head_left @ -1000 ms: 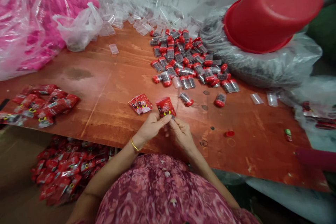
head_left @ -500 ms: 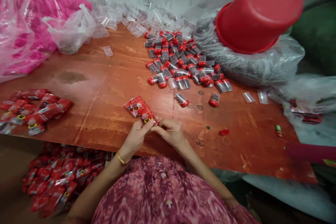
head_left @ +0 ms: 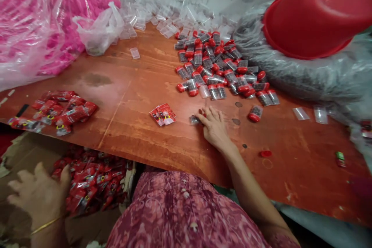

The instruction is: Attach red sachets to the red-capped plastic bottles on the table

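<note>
My right hand (head_left: 214,126) rests on the reddish wooden table (head_left: 130,97), its fingers curled onto a small red-capped vial (head_left: 195,119) lying beside it. Just left of that lies a small stack of red sachets (head_left: 163,114). My left hand (head_left: 39,195) hangs open, fingers spread, below the table edge over a cardboard box (head_left: 17,155) full of filled red sachets (head_left: 93,184). A heap of several red-capped vials (head_left: 216,66) lies farther back on the table.
More red sachets (head_left: 62,111) are piled at the table's left edge. A pink-filled plastic bag (head_left: 35,23) and a small clear bag (head_left: 100,31) sit far left. Empty clear vials (head_left: 174,15) line the wall. A red bucket (head_left: 316,15) rests on a grey plastic sack (head_left: 305,73).
Both hands held one red sachet at the table edge. Now my left hand has swung down over the box and is empty, and my right hand has reached forward onto a vial.
</note>
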A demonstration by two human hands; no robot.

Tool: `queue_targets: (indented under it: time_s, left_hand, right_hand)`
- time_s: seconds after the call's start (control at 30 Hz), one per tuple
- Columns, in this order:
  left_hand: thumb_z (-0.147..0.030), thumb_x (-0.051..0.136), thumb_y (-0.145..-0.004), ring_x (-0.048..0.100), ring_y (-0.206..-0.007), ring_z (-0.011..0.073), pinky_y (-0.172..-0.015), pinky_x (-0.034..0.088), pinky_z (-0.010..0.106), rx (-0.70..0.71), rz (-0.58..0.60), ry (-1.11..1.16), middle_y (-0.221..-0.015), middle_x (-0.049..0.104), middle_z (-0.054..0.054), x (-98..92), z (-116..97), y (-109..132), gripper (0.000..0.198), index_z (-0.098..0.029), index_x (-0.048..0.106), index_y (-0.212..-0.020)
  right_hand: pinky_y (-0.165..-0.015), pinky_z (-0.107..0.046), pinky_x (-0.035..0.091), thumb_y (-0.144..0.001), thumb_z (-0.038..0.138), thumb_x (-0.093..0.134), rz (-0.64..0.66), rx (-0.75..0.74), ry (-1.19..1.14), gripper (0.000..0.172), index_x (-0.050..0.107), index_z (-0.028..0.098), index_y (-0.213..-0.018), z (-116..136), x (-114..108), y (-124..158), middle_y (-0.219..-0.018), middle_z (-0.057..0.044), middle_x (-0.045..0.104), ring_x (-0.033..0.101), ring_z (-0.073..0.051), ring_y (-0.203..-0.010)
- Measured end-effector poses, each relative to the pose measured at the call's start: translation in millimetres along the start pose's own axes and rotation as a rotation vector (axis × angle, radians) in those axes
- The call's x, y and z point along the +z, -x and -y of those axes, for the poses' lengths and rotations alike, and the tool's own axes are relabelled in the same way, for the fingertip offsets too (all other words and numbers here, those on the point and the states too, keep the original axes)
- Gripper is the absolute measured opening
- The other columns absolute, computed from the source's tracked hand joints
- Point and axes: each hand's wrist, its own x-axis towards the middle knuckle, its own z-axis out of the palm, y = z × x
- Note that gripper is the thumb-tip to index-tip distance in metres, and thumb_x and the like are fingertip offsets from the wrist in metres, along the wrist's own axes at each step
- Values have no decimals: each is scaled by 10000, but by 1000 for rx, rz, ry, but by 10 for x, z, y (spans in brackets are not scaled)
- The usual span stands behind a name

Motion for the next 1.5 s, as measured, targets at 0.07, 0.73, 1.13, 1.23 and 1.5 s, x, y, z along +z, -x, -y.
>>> queue_targets:
  time_s: [0.07, 0.73, 1.13, 1.23, 1.5]
  left_hand:
    - [-517, 478, -779, 445, -1215, 464, -869, 390, 703, 140, -111, 149, -1319, 536, 167, 93, -373, 52, 512, -221, 579, -1184]
    - [-286, 473, -866, 439, -1278, 325, -1075, 219, 593, 731, 161, 470, -1187, 654, 74, 755, -2407, 81, 258, -229, 725, -862]
    - [-324, 458, -885, 405, -1302, 330, -1077, 211, 592, 713, 258, 464, -1270, 596, 102, 754, -2495, 138, 285, -232, 720, -951]
    - [-343, 455, -886, 389, -1310, 341, -1056, 225, 620, 660, 268, 554, -1311, 557, 117, 683, -2538, 140, 299, -239, 705, -1011]
    - [-366, 497, -868, 386, -1320, 306, -1083, 226, 577, 567, 414, 890, -1349, 528, 101, 430, -2599, 189, 291, -255, 689, -1056]
  right_hand:
    - [-1052, -575, 236, -753, 22, 381, -31, -22, -34, 521, 604, 232, -1175, 129, -1, 9, -1377, -96, 486, 327, -300, -1334]
    - [-920, -383, 385, -900, 241, 446, -261, -31, -306, 231, 670, 204, -943, 621, -56, -125, -1050, -88, 686, 571, -214, -1046]
    - [-906, -372, 371, -899, 247, 451, -251, -32, -317, 226, 667, 196, -939, 721, -43, -192, -1011, -81, 697, 586, -205, -985]
    - [-881, -373, 400, -898, 270, 445, -272, 9, -398, 241, 659, 184, -964, 722, -79, -197, -987, -97, 702, 599, -212, -944]
    - [-677, -282, 479, -804, 494, 537, -155, 295, -1180, 333, 629, 184, -880, 849, -85, -441, -797, -33, 675, 585, -148, -690]
